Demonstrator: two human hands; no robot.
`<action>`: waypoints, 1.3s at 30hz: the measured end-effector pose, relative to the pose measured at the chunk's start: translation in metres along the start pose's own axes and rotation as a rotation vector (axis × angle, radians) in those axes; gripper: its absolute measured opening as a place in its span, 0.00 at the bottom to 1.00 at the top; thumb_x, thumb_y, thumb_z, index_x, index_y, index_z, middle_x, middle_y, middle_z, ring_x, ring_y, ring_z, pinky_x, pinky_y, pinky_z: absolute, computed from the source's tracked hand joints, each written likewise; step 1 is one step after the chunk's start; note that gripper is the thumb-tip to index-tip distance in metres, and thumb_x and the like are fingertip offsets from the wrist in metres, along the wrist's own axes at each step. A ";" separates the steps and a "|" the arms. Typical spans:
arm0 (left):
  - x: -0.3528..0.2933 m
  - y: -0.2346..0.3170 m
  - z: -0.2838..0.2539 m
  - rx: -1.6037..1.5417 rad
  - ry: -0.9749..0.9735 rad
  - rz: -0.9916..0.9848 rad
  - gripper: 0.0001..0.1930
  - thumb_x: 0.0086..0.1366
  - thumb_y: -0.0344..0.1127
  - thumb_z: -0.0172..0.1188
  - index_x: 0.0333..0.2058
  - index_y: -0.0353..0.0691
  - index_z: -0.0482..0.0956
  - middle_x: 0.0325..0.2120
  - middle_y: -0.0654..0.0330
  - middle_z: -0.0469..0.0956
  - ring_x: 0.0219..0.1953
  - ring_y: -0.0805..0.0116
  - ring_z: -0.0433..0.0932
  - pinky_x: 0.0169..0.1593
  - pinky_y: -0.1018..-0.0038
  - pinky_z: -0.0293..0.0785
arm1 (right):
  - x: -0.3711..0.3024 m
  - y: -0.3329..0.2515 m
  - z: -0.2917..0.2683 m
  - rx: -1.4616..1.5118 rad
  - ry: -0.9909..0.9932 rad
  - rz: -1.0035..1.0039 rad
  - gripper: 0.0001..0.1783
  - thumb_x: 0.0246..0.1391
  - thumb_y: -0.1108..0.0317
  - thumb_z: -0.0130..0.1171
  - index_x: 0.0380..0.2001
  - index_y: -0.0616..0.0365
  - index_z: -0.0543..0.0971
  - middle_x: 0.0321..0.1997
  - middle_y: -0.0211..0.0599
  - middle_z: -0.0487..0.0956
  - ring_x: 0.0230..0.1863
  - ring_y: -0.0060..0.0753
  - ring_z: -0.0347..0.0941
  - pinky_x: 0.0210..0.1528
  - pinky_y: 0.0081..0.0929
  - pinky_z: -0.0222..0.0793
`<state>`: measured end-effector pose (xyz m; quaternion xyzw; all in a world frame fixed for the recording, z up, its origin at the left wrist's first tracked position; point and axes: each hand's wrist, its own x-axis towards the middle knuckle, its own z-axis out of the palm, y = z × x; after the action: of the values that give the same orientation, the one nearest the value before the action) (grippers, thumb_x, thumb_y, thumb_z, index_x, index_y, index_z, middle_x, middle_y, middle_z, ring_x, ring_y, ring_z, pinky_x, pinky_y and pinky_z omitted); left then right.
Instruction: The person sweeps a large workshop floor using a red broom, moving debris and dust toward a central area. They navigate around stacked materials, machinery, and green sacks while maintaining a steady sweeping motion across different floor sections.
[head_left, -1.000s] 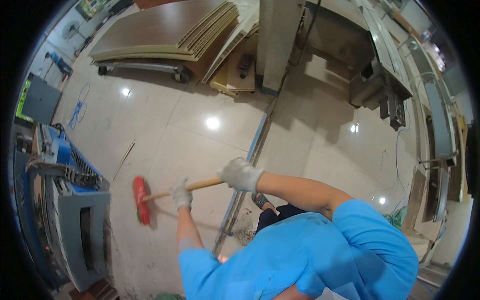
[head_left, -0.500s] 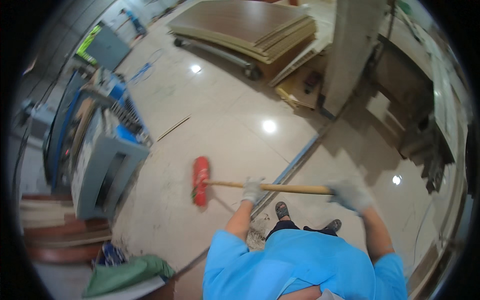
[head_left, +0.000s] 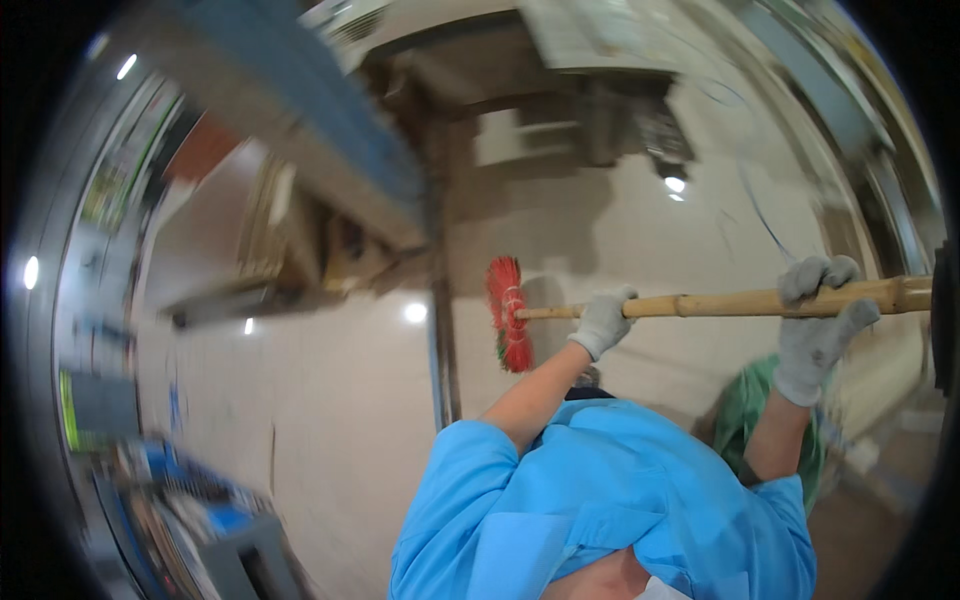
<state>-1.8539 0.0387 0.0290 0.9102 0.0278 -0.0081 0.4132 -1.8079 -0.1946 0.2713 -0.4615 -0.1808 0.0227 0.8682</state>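
Note:
A broom with red bristles (head_left: 511, 313) and a bamboo handle (head_left: 720, 304) lies crosswise in front of me, its head to the left over the floor. My left hand (head_left: 604, 322), in a grey-white work glove, is closed round the handle a short way from the bristles. Farther along, my right hand (head_left: 818, 325), gloved alike, grips the thick part of the handle, with fingers above it and thumb below. Beyond my right hand, the handle's end runs to the dark rim of the picture.
A blue-grey post (head_left: 330, 110) slants in from the upper left, with stacked boards (head_left: 265, 235) behind it. A blue-edged strip (head_left: 440, 350) crosses the floor. Machines (head_left: 255, 555) stand at lower left. A green sack (head_left: 745, 405) is by my right arm.
My view and body have turned to the right. The post and stacked boards now appear at left, and the green sack at right. Both hands still hold the broom.

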 end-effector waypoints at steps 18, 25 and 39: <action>0.208 -0.014 0.003 0.060 -0.196 -0.152 0.21 0.57 0.44 0.66 0.45 0.38 0.79 0.44 0.49 0.80 0.49 0.49 0.77 0.52 0.60 0.73 | 0.171 -0.168 -0.242 -0.738 0.310 -0.516 0.24 0.60 0.46 0.58 0.24 0.47 0.61 0.19 0.20 0.55 0.21 0.19 0.47 0.25 0.21 0.45; 0.428 0.086 0.054 0.061 -0.324 0.220 0.19 0.59 0.42 0.65 0.45 0.39 0.80 0.42 0.50 0.81 0.46 0.50 0.79 0.51 0.62 0.74 | 0.248 -0.195 -0.333 -0.721 0.624 -0.629 0.22 0.62 0.57 0.58 0.21 0.48 0.59 0.20 0.22 0.54 0.22 0.19 0.48 0.25 0.21 0.46; 0.680 0.146 0.186 0.068 -0.374 -0.077 0.19 0.58 0.40 0.64 0.47 0.39 0.81 0.41 0.49 0.82 0.45 0.51 0.80 0.50 0.63 0.75 | 0.522 -0.238 -0.658 -0.890 0.746 -0.372 0.18 0.66 0.62 0.55 0.23 0.48 0.63 0.19 0.20 0.55 0.20 0.16 0.50 0.25 0.19 0.48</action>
<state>-1.1652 -0.1670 -0.0093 0.9045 -0.0150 -0.1940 0.3794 -1.1305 -0.7456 0.2826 -0.7176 0.0656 -0.3704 0.5861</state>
